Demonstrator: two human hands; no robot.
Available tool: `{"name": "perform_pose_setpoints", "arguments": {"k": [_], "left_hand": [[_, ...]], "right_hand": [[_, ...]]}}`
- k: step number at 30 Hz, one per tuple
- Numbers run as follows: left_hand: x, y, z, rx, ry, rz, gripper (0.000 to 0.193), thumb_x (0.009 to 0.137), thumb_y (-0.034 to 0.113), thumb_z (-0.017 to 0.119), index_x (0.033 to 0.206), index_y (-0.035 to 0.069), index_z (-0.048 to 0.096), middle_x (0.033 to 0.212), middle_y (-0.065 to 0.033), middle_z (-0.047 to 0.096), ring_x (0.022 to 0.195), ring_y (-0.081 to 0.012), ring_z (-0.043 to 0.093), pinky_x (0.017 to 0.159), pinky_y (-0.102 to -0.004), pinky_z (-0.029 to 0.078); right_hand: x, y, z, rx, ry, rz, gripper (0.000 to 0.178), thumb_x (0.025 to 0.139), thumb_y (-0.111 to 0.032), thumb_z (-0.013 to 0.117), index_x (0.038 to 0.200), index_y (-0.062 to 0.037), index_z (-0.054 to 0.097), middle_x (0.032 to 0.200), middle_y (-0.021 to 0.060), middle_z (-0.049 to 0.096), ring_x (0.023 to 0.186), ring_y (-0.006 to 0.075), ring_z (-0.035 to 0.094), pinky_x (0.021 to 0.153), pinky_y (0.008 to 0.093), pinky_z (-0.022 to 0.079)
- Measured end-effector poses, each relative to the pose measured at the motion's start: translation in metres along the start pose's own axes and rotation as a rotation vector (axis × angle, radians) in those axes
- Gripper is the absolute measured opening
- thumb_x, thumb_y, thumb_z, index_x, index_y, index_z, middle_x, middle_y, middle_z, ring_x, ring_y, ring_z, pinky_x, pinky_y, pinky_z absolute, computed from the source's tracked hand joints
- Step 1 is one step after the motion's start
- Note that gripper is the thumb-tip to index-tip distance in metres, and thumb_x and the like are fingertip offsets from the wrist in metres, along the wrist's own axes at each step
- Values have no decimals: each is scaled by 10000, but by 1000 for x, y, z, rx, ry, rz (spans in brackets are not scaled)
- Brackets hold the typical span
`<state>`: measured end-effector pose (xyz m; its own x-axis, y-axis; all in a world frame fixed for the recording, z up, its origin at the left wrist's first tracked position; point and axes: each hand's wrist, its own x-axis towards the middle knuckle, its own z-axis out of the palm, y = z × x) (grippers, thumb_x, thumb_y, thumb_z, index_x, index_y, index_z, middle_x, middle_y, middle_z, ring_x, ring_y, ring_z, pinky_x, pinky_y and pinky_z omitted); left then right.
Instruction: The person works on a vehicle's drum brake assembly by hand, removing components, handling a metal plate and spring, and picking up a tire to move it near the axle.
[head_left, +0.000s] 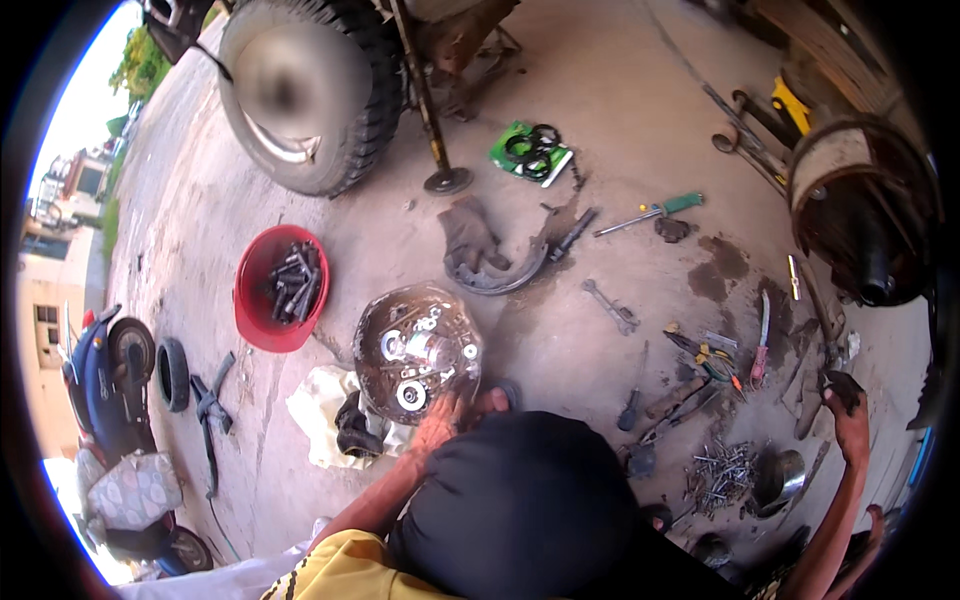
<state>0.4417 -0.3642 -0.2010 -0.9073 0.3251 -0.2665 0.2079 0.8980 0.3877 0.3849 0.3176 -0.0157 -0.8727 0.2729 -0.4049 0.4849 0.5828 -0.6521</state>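
Observation:
My left hand reaches from a yellow sleeve to the near rim of a round, dirty metal basin. Its fingers look stretched out along the rim. Inside the basin lie a white-rimmed ring part, a shiny cylindrical part and several small metal pieces. Far to the right, my right hand is closed around a dark, greasy lump whose kind I cannot make out. A large black rounded shape covers the lower middle.
Left of the basin stands a red bowl of dark bolts. A cloth, a screwdriver, pliers and a pile of small metal pieces lie around. A wheel, jack stand and axle drum border the floor.

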Motion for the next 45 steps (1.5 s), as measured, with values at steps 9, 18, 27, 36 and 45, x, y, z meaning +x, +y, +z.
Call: {"name": "perform_pose_setpoints", "arguments": {"k": [9, 18, 27, 36, 45], "left_hand": [[-6, 13, -2, -74, 121, 2, 548, 927, 111, 535, 1438, -39, 404, 1458, -248, 458, 1300, -390, 496, 1094, -464, 385], [-4, 15, -1, -129, 113, -59, 575, 916, 109, 533, 1461, 0, 384, 1439, -248, 477, 1282, -396, 513, 1062, -451, 427], [-7, 11, 7, -124, 98, -52, 558, 947, 207, 567, 1444, 5, 415, 1463, -239, 451, 1271, -398, 514, 1044, -441, 450], [-13, -13, 18, -122, 60, -32, 573, 959, 199, 569, 1459, -17, 393, 1475, -238, 441, 1316, -394, 480, 1089, -431, 412], [72, -11, -10, -111, 39, 90, 571, 967, 206, 561, 1472, -3, 393, 1485, -212, 445, 1325, -369, 481, 1090, -430, 406]], "right_hand": [[5, 7, 9, -102, -54, 47, 389, 940, -175, 661, 1286, -2, 616, 1103, 84, 676, 1003, 193, 617, 898, 331, 497], [17, 29, 11, -28, -21, 100, 419, 940, -131, 693, 1327, -26, 571, 1207, 74, 663, 1054, 178, 624, 917, 318, 511], [10, 23, 18, 38, 33, 25, 404, 928, -67, 678, 1309, 6, 566, 1146, 111, 661, 1048, 200, 629, 934, 323, 499], [4, 2, 30, -6, 48, 18, 394, 887, -75, 711, 1253, 24, 602, 1120, 144, 675, 1042, 219, 645, 879, 338, 522], [-1, 4, 25, -552, -29, -1, 419, 945, -392, 635, 910, 19, 708, 949, 212, 666, 968, 385, 596, 863, 472, 474]]}}
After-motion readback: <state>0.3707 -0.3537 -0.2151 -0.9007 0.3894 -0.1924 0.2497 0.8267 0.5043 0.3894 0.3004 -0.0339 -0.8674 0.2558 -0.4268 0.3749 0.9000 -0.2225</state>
